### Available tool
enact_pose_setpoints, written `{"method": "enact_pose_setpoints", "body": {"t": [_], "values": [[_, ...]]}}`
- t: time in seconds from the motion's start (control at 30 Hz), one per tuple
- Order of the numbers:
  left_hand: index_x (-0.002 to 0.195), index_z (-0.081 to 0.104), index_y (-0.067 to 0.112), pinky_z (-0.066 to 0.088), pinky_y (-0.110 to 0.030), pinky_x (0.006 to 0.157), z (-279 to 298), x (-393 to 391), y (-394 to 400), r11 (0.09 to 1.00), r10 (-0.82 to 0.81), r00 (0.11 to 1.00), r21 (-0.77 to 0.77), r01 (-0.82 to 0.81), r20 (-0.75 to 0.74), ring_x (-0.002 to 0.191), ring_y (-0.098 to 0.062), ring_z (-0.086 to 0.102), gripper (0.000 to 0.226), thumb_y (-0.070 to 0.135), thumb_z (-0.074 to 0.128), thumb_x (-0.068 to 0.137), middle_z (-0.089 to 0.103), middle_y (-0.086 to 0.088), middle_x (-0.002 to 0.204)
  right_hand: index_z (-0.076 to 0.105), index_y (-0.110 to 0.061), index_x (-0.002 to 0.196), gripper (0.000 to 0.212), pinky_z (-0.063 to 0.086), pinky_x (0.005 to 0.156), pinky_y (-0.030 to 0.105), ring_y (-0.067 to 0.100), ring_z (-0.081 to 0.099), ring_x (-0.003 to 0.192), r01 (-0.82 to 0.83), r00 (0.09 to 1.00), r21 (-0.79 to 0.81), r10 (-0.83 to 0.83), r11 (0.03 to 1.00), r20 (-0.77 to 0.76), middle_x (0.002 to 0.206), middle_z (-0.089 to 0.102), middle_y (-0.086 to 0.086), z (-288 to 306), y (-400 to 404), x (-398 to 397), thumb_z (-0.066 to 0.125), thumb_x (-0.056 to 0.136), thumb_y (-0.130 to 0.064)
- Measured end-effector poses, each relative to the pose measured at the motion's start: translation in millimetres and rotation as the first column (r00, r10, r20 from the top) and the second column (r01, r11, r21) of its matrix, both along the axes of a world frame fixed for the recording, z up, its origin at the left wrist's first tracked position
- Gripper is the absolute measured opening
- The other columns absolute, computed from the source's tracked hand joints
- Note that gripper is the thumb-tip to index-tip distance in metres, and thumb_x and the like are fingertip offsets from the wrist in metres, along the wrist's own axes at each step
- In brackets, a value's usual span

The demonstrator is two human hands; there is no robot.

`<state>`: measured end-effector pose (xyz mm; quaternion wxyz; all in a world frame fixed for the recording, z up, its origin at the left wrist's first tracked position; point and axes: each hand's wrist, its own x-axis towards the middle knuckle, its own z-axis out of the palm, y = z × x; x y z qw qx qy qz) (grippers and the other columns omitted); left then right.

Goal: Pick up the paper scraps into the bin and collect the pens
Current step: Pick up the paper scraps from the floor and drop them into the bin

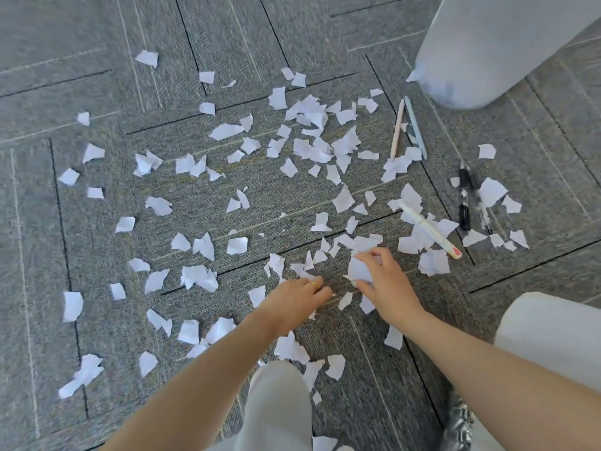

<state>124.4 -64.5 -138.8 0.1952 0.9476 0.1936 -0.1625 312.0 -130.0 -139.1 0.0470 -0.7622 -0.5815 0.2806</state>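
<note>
Dozens of torn white paper scraps [312, 148] lie scattered over the grey carpet tiles [97, 43] in the head view. The right hand [383, 281] pinches a bundle of scraps [359, 268] between thumb and curled fingers. The left hand [299, 297] rests knuckles-up on the carpet, fingertips curled onto a scrap; whether it grips it I cannot tell. A pink pen [397, 128] and blue pen [415, 126] lie side by side near the white-lined bin [487, 50]. Two black pens [464, 198] and a cream pen [429, 229] lie further right among scraps.
</note>
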Motion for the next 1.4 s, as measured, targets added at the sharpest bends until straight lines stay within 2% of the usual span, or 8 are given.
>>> {"method": "enact_pose_setpoints", "body": {"t": [0.13, 0.3, 0.5, 0.7, 0.87, 1.07, 1.23, 1.4], "values": [[0.105, 0.04, 0.015, 0.046, -0.032, 0.063, -5.8, 3.6, -0.4, 0.925, 0.349, 0.936, -0.173, -0.338, 0.041, 0.072, -0.018, 0.043, 0.035, -0.012, 0.047, 0.083, 0.047, -0.005, 0.105, 0.051, -0.01, 0.118, 0.028, 0.037, 0.077, 0.026, 0.018, 0.049, 0.095, 0.163, 0.968, -0.052, -0.17, 0.985, -0.187, 0.114, 0.039, 0.001, 3.0, 8.7, -0.7, 0.053, 0.092, -0.018], [0.081, 0.046, 0.017, 0.042, -0.027, 0.057, 2.4, 8.4, 12.3, 0.623, 0.708, 0.706, -0.459, -0.633, -0.013, 0.062, -0.013, 0.042, 0.016, 0.012, 0.043, 0.095, 0.052, -0.002, 0.084, 0.065, -0.007, 0.095, 0.013, 0.038, 0.066, 0.028, 0.022, 0.055, 0.077, 0.219, 0.938, -0.191, -0.26, 0.957, -0.229, 0.104, 0.06, 0.009, 17.2, 30.7, 8.3, 0.054, 0.088, -0.006], [0.079, 0.045, 0.019, 0.035, -0.016, 0.044, 55.2, 17.4, 79.6, 0.388, 0.855, 0.518, -0.63, -0.673, -0.028, 0.053, -0.01, 0.041, 0.015, 0.017, 0.048, 0.094, 0.053, -0.001, 0.076, 0.059, -0.008, 0.118, 0.034, 0.046, 0.085, 0.037, 0.031, 0.058, 0.106, 0.187, 0.937, -0.268, -0.254, 0.945, -0.24, 0.129, 0.055, 0.01, 93.5, 113.8, 42.7, 0.063, 0.085, -0.013], [0.074, 0.043, 0.017, 0.033, -0.016, 0.041, 158.2, 71.8, 166.0, 0.44, 0.886, 0.396, -0.702, -0.56, 0.239, 0.05, -0.011, 0.038, 0.02, 0.019, 0.053, 0.092, 0.05, -0.004, 0.072, 0.052, -0.001, 0.123, 0.04, 0.043, 0.099, 0.035, 0.03, 0.05, 0.119, 0.35, 0.862, -0.014, -0.327, 0.937, -0.387, 0.125, 0.054, 0.016, 226.4, 193.3, 129.6, 0.062, 0.084, -0.004], [0.074, 0.042, 0.015, 0.036, -0.017, 0.046, 220.1, 147.2, 201.4, 0.464, 0.881, 0.347, -0.737, -0.492, 0.323, 0.056, -0.015, 0.047, 0.021, 0.017, 0.053, 0.091, 0.052, -0.004, 0.071, 0.058, -0.005, 0.087, 0.008, 0.052, 0.054, 0.014, 0.018, 0.057, 0.076, 0.582, 0.697, 0.202, -0.356, 0.787, -0.623, 0.082, 0.061, 0.006, 303.7, 205.2, 219.3, 0.059, 0.084, 0.002], [0.074, 0.039, 0.014, 0.046, -0.033, 0.07, 273.9, 257.0, 221.9, 0.484, 0.872, 0.294, -0.776, -0.404, 0.391, 0.074, -0.021, 0.053, 0.02, 0.013, 0.048, 0.092, 0.053, -0.003, 0.076, 0.064, -0.008, 0.074, 0.006, 0.049, 0.085, 0.041, 0.023, 0.056, 0.081, 0.745, 0.641, 0.323, -0.495, 0.583, -0.586, 0.103, 0.065, 0.027, 294.5, 218.5, 298.4, 0.066, 0.076, -0.002], [0.078, 0.04, 0.013, 0.048, -0.035, 0.075, 287.3, 340.5, 242.3, 0.504, 0.863, 0.292, -0.747, -0.435, 0.412, 0.066, -0.019, 0.051, 0.013, 0.008, 0.045, 0.089, 0.051, -0.004, 0.075, 0.065, -0.001, 0.093, 0.015, 0.039, 0.066, 0.029, 0.021, 0.052, 0.076, 0.685, 0.718, 0.376, -0.489, 0.624, -0.496, 0.083, 0.058, 0.011, 270.7, 238.4, 327.0, 0.058, 0.08, -0.001], [0.065, 0.034, 0.017, 0.04, -0.029, 0.066, 261.7, 399.2, 262.9, 0.567, 0.822, 0.354, -0.588, -0.576, 0.446, 0.072, -0.021, 0.049, 0.029, 0.013, 0.039, 0.092, 0.05, -0.007, 0.076, 0.051, -0.008, 0.068, 0.018, 0.027, 0.053, 0.028, 0.021, 0.04, 0.063, 0.499, 0.862, 0.393, -0.395, 0.772, -0.317, 0.063, 0.044, 0.005, 251.5, 246.3, 352.5, 0.051, 0.085, -0.004]]}}
